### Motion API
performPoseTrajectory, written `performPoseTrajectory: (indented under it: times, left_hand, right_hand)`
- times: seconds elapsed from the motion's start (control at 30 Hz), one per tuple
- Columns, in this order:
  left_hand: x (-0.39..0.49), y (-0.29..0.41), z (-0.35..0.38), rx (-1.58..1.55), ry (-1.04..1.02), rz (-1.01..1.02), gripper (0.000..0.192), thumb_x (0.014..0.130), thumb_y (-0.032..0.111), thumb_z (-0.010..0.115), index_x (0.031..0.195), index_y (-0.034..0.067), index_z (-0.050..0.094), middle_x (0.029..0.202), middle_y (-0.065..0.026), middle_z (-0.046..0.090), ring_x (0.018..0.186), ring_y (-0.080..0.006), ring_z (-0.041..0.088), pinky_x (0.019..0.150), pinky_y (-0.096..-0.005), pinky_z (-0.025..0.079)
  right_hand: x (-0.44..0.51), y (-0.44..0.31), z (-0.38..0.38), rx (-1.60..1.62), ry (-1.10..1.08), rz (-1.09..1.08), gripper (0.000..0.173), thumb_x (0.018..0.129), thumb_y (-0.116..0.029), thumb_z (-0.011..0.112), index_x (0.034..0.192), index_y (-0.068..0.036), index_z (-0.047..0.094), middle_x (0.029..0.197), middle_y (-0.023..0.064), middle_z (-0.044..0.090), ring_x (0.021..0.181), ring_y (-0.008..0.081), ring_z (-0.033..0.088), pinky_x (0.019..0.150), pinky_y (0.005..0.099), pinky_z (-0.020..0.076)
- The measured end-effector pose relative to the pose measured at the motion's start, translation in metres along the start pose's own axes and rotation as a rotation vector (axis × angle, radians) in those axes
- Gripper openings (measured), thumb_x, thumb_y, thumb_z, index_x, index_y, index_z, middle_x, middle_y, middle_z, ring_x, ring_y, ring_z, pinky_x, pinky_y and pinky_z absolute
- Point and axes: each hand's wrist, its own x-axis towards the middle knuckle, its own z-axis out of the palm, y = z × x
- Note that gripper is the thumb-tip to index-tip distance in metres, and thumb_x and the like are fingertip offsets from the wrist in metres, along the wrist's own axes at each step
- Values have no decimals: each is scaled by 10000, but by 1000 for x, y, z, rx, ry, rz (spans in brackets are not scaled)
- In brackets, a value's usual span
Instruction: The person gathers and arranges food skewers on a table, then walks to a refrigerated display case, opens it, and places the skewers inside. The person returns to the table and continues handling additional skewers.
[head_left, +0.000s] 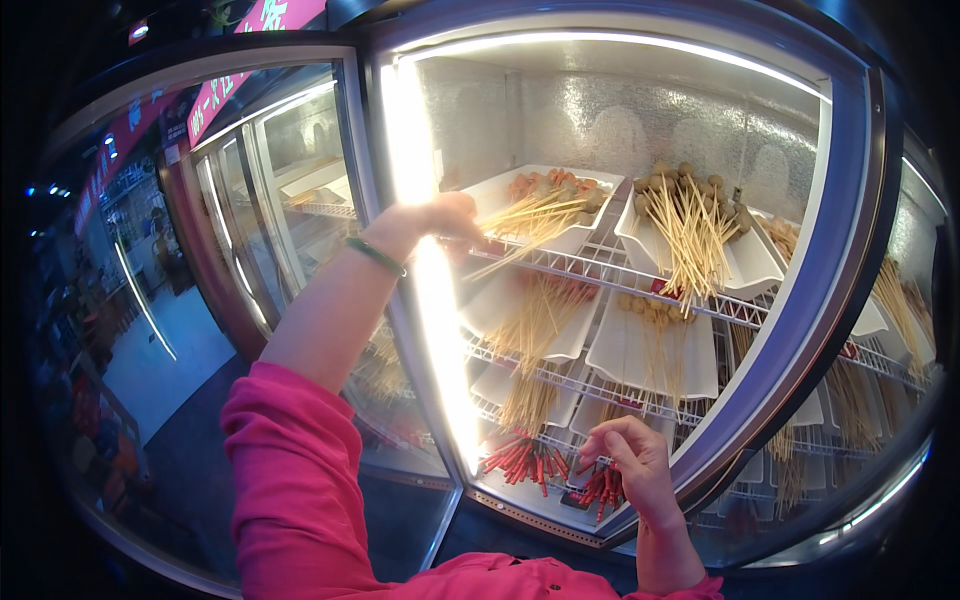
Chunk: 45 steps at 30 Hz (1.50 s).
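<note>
My left hand (442, 221), with a green bangle at the wrist, reaches to the left side of the top shelf, at the stick ends of skewers (536, 214) in a white tray (480, 196). Glare blurs its fingers, so a grip cannot be made out. Beside that tray, a second white tray (752, 262) holds many skewers of brown balls (686, 187), their sticks pointing forward. My right hand (626, 450) is raised low before the cabinet with curled fingers, near red-ended sticks (602, 487); nothing is plainly seen in it.
Lower wire racks (585, 386) carry more white trays of skewers. A bundle of red-ended sticks (527, 463) lies at the bottom. The glass door (405, 420) stands open at left, and a bright light strip (442, 337) runs down the cabinet's left edge. Another glass front is at right.
</note>
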Motion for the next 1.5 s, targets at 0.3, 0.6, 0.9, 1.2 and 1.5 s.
performPoseTrajectory:
  times: [0.3,0.6,0.9,1.2,1.5]
  left_hand:
    - [44,-27,5,223,249,59,272,941,213,548,1019,22,726,886,-141,716,833,-250,678,765,-387,523]
    - [41,-43,0,-19,395,132,279,958,264,539,966,53,721,791,-88,662,757,-210,630,719,-356,508]
    - [21,-35,-9,-331,371,149,235,965,237,548,1029,54,680,924,-85,632,771,-198,626,678,-329,538]
    - [-59,16,16,-781,305,297,173,1047,179,488,1033,58,611,703,85,417,561,-18,318,487,-183,247]
    - [-138,34,117,-708,173,528,196,1040,226,536,1032,61,641,733,70,439,666,-28,385,578,-191,320]
  right_hand:
    - [0,6,-1,33,0,27,170,1033,-40,498,1092,39,636,931,106,708,860,156,702,812,283,562]
    - [2,9,-3,19,12,34,172,1046,-59,494,1065,44,630,904,131,703,823,170,692,785,318,586]
    - [-1,9,-7,4,16,47,163,1039,-47,498,1061,51,627,907,139,704,827,170,688,791,313,577]
    - [-11,-7,-12,-58,12,22,163,1039,-46,493,1070,46,623,902,136,700,821,178,689,783,323,581]
    - [-31,-14,-12,-68,-54,-18,162,1044,-58,492,1108,26,615,961,131,700,834,166,698,767,303,581]
